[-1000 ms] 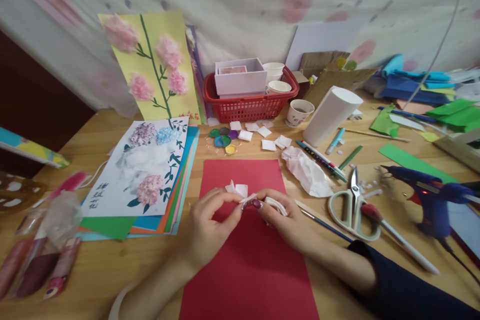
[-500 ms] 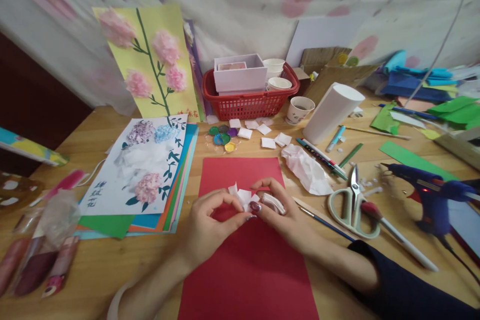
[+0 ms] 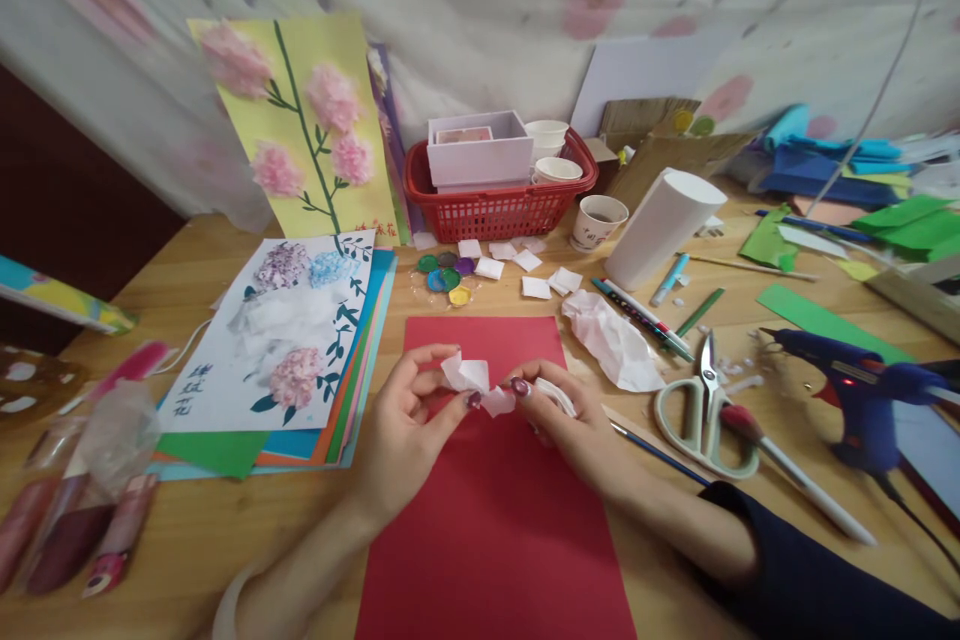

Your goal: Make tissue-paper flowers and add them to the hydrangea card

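Above a red sheet of paper (image 3: 495, 540), both hands pinch a small twisted piece of white tissue paper (image 3: 466, 375). My left hand (image 3: 409, 430) is closed on its left part with thumb and fingertips. The thumb and forefinger of my right hand (image 3: 566, 430) grip its right end. A small folded wad of white tissue (image 3: 556, 396) is tucked in the palm side of my right hand, partly hidden by the fingers. Several white tissue squares (image 3: 489, 268) lie beyond the red sheet, beside small paint pots (image 3: 448, 278). Crumpled white tissue (image 3: 611, 340) lies right of the sheet.
Scissors (image 3: 705, 410), a brush (image 3: 795, 470) and a blue glue gun (image 3: 847, 380) lie at the right. A white paper roll (image 3: 664, 225), a paper cup (image 3: 598, 222) and a red basket (image 3: 499, 213) stand behind. Flower pictures (image 3: 277, 340) and coloured sheets lie left.
My hands have moved slightly apart. The tissue piece is now stretched and twisted between them, its left part lifted and more visible.
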{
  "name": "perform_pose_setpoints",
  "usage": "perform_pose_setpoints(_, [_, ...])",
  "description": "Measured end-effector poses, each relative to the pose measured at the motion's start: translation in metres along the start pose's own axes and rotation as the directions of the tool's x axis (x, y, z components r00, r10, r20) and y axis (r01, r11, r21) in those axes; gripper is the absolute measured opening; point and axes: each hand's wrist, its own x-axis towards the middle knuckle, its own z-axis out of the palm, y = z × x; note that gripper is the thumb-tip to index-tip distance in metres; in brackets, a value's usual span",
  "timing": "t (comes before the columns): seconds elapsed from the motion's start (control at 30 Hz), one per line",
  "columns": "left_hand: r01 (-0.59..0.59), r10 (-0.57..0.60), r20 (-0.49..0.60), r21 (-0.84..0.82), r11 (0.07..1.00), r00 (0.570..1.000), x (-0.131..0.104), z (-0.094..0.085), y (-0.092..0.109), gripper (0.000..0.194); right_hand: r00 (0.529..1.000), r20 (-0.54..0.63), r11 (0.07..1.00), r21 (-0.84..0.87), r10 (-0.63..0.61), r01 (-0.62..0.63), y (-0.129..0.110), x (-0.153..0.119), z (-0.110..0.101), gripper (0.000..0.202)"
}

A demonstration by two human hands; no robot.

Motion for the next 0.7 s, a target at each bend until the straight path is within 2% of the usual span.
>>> perform_pose_setpoints(0.2, [0.018,-0.020,0.029,0.045,0.999,0.999,-0.0049,0.0011,-0.0018,0.042,0.992,0.113,0.998,0.042,-0.061,0.056,-0.0006,-0.0044,0.0029,0.030])
perform_pose_setpoints(0.33, [0.032,-0.034,0.032,0.058,0.998,0.999,-0.0039,0.0004,0.0006,0.037,0.994,0.068,0.996,0.003,-0.085,0.085,-0.0016,-0.0033,0.0023,0.026])
perform_pose_setpoints(0.5, [0.074,-0.074,0.072,0.014,0.997,0.995,-0.0033,0.0011,0.0051,0.025,0.997,0.035,0.997,0.039,-0.069,0.067,-0.0033,-0.0034,0.0023,0.026])
perform_pose_setpoints(0.7, [0.052,-0.056,0.096,0.049,0.997,0.994,-0.0051,0.0021,0.0073,0.014,0.999,0.004,0.999,0.005,-0.052,0.052,-0.0026,-0.0031,0.0014,0.027])
